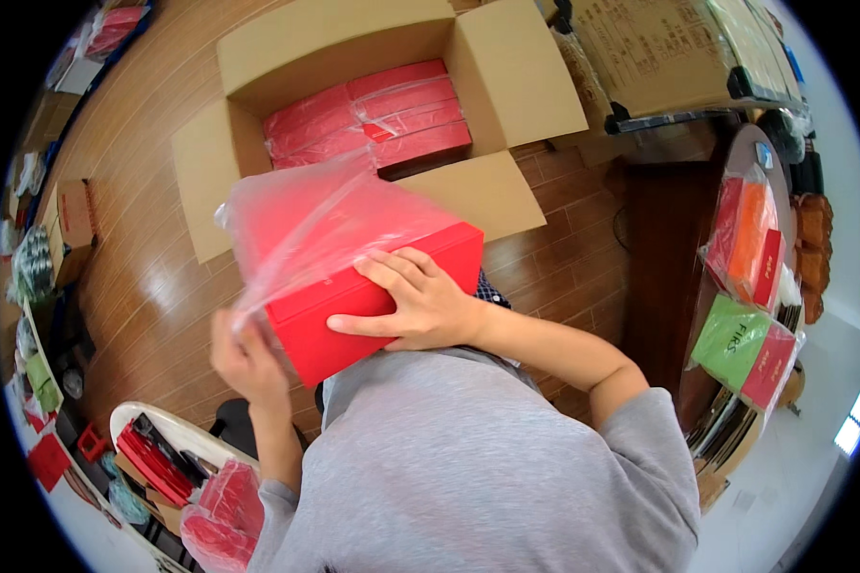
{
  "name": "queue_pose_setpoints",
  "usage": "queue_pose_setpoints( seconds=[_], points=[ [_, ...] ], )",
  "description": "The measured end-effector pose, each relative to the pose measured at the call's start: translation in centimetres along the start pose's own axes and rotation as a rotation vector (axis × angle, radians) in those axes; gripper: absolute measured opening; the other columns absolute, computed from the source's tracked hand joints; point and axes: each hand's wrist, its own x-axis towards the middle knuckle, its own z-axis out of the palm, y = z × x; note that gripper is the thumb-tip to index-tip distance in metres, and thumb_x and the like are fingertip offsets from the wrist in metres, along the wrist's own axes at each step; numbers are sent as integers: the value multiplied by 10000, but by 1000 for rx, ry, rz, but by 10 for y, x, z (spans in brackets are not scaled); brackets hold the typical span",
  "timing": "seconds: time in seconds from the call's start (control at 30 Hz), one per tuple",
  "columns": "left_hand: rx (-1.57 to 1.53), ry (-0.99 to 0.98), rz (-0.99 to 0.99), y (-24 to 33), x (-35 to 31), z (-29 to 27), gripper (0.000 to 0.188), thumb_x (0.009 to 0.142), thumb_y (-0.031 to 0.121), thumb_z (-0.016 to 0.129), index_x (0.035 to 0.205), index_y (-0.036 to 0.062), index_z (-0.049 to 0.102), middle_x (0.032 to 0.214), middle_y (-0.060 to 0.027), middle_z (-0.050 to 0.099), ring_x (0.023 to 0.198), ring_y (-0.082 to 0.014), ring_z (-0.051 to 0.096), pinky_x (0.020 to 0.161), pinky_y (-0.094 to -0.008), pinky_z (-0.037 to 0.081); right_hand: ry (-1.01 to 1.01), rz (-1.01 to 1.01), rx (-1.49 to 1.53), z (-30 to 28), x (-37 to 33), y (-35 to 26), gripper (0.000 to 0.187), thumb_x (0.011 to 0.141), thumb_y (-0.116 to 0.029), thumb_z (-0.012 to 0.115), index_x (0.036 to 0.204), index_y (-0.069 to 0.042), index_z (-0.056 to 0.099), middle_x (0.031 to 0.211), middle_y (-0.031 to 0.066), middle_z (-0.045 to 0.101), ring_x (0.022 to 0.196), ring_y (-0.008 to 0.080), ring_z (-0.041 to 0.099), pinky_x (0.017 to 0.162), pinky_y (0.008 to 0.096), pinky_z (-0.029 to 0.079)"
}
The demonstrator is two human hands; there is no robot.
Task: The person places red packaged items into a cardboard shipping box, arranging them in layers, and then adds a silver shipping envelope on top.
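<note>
At eight o'clock, the blurred left hand (244,363) is curled at the edge of a clear bag (306,224); whether it pinches, I cannot tell. The bag clouds the top of a red box (306,334), just off centre toward nine o'clock. At centre, the right hand (419,301) spreads open against the box's side, palm hidden.

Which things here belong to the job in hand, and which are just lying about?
Seemingly in the job:
red box
plastic bag over it
open carton
packed red boxes

Apparently lying about:
green package
orange-and-red package
small brown box
</note>
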Motion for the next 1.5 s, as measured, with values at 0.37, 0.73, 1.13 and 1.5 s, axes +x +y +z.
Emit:
queue_pose_setpoints(
  seconds=[0.37, 0.73, 1.13, 1.5],
  points=[
    [-318, 68, 24, -21, 9, 19, 246, 975, 148, 423, 1085, -21, 565, 966, -68, 608, 844, -114, 537, 771, -260, 430, 2, 93, 2, -10, 29, -9, 802, 579, -276, 747, 1326, -325, 457, 1180, 224, 478, 1061, 339, 484, 931, 446, 355],
    [48, 1, -60, -66, -2, -13, 292, 949, 149, 433, 1173, 3, 549, 1025, -100, 606, 917, -182, 557, 845, -300, 420, -202, -124, -148, 24, 36, 9, 503, 790, -165, 541, 1289, -213, 495, 1088, 191, 522, 1069, 296, 486, 930, 431, 370],
    [42, -923, 79, -19, 86, 85, 235, 893, 181, 562, 1028, 5, 639, 1014, -163, 634, 952, -264, 606, 837, -327, 452, -557, -250, -311, 91, 35, -57, 310, 887, -290, 455, 1134, -205, 620, 1186, 78, 533, 1184, 270, 424, 1015, 467, 269],
    [137, -567, 1097, 54, 65, 67, 116, 707, 36, 670, 804, 82, 626, 623, -34, 552, 544, -193, 567, 473, -316, 455, -247, 74, -7, 137, 14, -40, 453, 868, -250, 472, 1302, -121, 452, 1239, 56, 506, 1212, 178, 412, 1042, 425, 284]
  ],
)
